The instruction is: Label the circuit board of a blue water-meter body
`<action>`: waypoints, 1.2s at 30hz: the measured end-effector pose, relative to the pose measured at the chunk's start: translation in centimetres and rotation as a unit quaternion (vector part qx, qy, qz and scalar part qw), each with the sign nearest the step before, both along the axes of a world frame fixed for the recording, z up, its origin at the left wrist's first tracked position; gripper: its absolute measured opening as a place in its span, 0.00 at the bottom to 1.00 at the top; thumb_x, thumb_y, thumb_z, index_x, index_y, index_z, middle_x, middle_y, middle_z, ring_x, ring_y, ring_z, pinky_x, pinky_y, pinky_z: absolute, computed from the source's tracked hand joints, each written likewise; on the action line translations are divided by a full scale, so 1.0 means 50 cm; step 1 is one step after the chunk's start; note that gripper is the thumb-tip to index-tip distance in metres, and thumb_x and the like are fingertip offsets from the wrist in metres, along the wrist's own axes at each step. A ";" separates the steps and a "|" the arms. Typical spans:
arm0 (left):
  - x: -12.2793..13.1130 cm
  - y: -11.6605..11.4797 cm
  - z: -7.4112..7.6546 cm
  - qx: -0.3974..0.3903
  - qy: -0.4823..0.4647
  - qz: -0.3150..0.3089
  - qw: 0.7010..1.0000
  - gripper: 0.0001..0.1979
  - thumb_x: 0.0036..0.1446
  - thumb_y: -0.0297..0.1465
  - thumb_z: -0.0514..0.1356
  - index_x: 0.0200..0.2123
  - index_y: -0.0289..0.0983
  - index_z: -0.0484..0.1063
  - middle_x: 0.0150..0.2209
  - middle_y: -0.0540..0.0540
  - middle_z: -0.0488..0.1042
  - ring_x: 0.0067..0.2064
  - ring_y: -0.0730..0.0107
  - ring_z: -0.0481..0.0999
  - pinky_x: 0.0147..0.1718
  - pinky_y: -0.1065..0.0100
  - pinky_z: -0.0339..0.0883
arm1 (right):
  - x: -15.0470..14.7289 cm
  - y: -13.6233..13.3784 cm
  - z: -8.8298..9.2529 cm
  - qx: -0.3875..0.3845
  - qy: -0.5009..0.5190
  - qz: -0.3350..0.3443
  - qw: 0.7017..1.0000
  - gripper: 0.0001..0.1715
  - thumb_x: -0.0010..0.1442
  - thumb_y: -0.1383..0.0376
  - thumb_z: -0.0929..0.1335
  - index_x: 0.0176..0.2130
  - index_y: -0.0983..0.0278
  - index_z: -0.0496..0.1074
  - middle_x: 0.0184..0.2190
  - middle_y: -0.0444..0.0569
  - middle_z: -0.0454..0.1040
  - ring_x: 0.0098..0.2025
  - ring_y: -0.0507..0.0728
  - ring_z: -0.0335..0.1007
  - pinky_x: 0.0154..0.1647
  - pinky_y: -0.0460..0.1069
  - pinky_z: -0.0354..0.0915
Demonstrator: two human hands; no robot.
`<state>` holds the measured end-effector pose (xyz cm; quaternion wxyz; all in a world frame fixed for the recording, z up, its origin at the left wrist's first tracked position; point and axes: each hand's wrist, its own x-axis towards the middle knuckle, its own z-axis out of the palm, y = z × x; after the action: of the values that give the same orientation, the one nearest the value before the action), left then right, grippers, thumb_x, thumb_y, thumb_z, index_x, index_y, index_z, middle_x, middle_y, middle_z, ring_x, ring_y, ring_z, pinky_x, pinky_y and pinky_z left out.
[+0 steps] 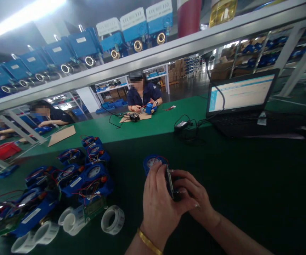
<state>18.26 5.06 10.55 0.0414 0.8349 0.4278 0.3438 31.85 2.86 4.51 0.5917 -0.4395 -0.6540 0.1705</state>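
Observation:
My left hand [158, 193], with a gold-coloured bracelet at the wrist, closes around a small circuit board [170, 180] that stands nearly edge-on to me. From the other side my right hand [194, 194] has its fingers closed against the same board, and the two hands hide most of it. Just behind my left fingertips sits an open blue meter housing [149, 163] with a round pale dial and a red wire. Whether that wire joins the board, I cannot tell.
Several open blue meters [94, 173] with loose wires crowd the left. Rolls of white labels [113, 219] lie in front of them. A laptop [238, 102] and a black power adapter [182, 124] stand right. Overhead, a shelf [142, 53] carries boxed meters. Co-workers [143, 94] sit opposite.

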 end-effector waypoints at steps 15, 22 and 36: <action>0.021 0.005 0.006 -0.148 -0.057 -0.105 0.982 0.45 0.37 0.52 0.67 0.54 0.34 0.60 0.49 0.37 0.67 0.52 0.49 0.65 0.53 0.44 0.60 | 0.030 -0.020 0.002 -0.180 0.202 0.091 0.958 0.25 0.60 0.46 0.63 0.43 0.60 0.75 0.40 0.52 0.75 0.43 0.64 0.71 0.46 0.56 0.69; 0.016 -0.002 -0.002 -0.141 -0.057 -0.120 0.981 0.46 0.36 0.51 0.68 0.56 0.35 0.59 0.50 0.38 0.66 0.54 0.49 0.63 0.55 0.45 0.58 | 0.016 -0.026 0.019 -0.229 0.358 0.105 0.899 0.16 0.48 0.53 0.74 0.34 0.59 0.77 0.34 0.48 0.77 0.38 0.60 0.73 0.41 0.52 0.70; 0.005 0.002 -0.010 -0.202 -0.092 -0.122 0.968 0.48 0.35 0.48 0.70 0.57 0.35 0.56 0.55 0.38 0.65 0.58 0.51 0.61 0.59 0.47 0.55 | 0.027 -0.009 0.015 -0.211 0.381 0.167 0.884 0.15 0.51 0.53 0.72 0.38 0.56 0.78 0.37 0.50 0.77 0.37 0.61 0.74 0.40 0.53 0.72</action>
<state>18.50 5.16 10.07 0.2896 0.8200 0.3779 0.3178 33.21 2.41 5.28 0.6513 -0.3391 -0.3903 0.5554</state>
